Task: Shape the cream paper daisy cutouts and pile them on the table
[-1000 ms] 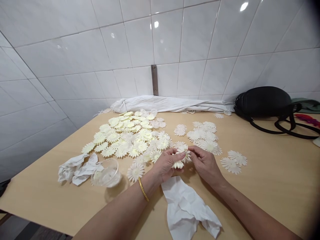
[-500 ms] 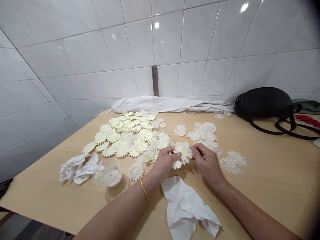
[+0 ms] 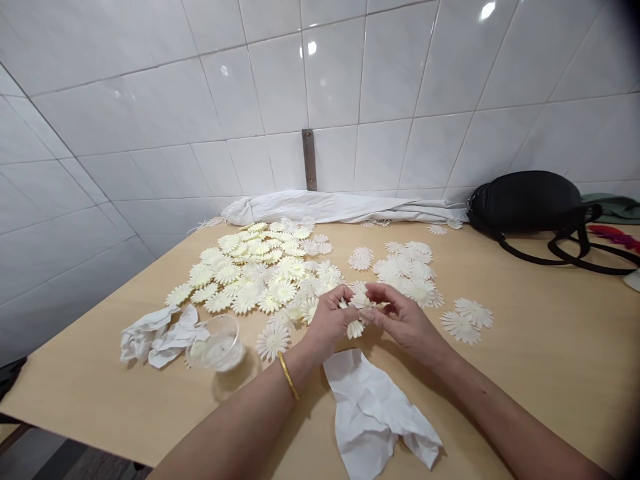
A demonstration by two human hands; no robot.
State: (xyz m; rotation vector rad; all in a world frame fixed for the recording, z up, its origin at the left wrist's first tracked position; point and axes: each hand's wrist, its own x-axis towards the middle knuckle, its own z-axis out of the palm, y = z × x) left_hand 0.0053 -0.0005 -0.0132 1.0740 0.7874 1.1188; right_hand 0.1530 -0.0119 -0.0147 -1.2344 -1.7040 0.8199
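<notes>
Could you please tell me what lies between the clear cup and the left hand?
The head view shows a white daisy cutout between the clear cup and left hand.

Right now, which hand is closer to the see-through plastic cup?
The left hand: it's a little to the right of the plastic cup. The right hand is farther right, past the left one.
</notes>
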